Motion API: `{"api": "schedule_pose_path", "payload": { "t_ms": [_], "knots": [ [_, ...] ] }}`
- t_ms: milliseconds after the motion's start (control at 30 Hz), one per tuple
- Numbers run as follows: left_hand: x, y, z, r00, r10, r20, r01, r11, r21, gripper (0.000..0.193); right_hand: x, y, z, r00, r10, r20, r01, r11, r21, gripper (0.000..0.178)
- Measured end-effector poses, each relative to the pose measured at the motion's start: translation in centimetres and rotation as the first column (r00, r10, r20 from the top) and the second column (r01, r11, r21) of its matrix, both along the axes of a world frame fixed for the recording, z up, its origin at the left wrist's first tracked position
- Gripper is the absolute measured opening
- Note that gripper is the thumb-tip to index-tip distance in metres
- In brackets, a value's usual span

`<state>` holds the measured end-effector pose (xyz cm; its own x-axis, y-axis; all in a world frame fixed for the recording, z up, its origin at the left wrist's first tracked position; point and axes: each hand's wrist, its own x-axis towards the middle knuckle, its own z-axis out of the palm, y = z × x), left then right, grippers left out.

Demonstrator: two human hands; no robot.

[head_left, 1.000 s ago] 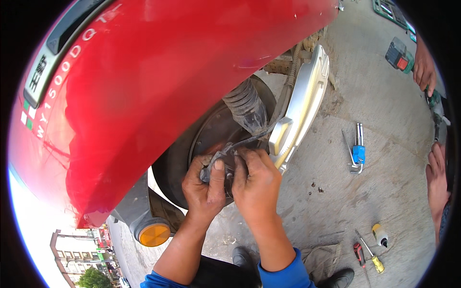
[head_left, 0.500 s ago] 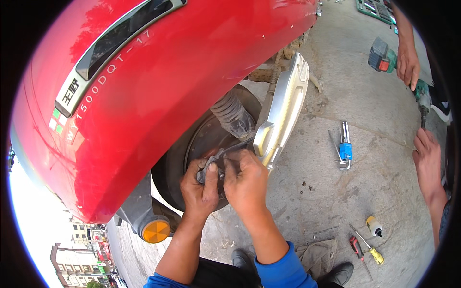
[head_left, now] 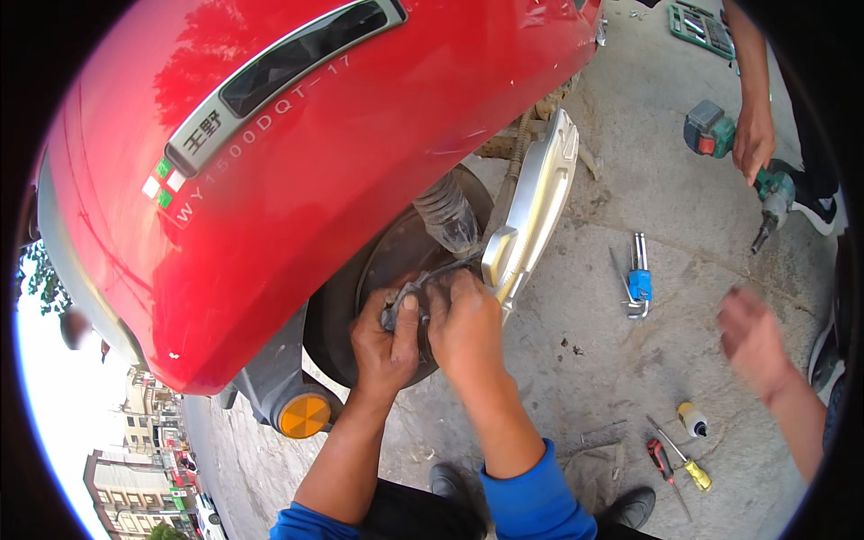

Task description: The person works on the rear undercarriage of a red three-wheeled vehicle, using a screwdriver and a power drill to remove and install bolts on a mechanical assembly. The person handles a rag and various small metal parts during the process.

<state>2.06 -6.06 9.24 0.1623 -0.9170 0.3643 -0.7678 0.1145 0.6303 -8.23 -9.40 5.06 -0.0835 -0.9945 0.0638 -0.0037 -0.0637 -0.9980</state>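
Note:
Beside the dark wheel of a red vehicle body, my left hand is closed around a small grey metal part, thumb on top. A thin black cable or hose runs from the hands toward a silver trim piece. My right hand is right next to the left, its fingers curled and pinched at the same spot. What those fingers grip is hidden. Above the hands, a grey ribbed boot reaches toward the wheel.
On the concrete lie a blue-held hex key set, red screwdriver, yellow screwdriver and small bottle. Another person's hand holds a green cordless drill; their other hand is blurred. An orange reflector sits at lower left.
The view has shifted slightly, so the red body sits further right. The other person's lower hand has moved away from the drill's tip, toward the left. My hands stay together on the part.

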Motion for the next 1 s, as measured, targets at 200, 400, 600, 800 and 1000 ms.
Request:
{"api": "schedule_pose_path", "payload": {
  "t_ms": [200,400,600,800,1000],
  "knots": [
    [-0.1,-0.2,0.1,1.000,-0.013,0.011,0.013,1.000,-0.024,0.024,-0.3,-0.6,-0.2,0.973,0.114,-0.199,-0.120,0.993,-0.020,0.023],
    [0.2,0.0,0.2,1.000,0.002,-0.015,-0.002,1.000,0.023,0.023,-1.0,-0.4,-0.3,0.974,0.138,-0.177,-0.143,0.990,-0.017,0.018],
    [0.2,0.0,-0.1,0.999,0.006,-0.039,-0.005,1.000,0.027,0.024,-1.0,-0.5,-0.6,0.990,0.089,-0.107,-0.100,0.989,-0.105,0.016],
    [0.1,0.0,-0.1,0.999,-0.006,-0.043,0.007,1.000,0.013,0.025,-1.1,-0.7,-0.1,0.963,0.169,-0.209,-0.188,0.979,-0.073,0.017],
    [0.0,0.0,-0.4,0.998,0.011,-0.057,-0.012,1.000,-0.014,0.024,-0.8,-0.4,-0.2,0.979,0.096,-0.181,-0.109,0.992,-0.066,0.019]
  ]
}}
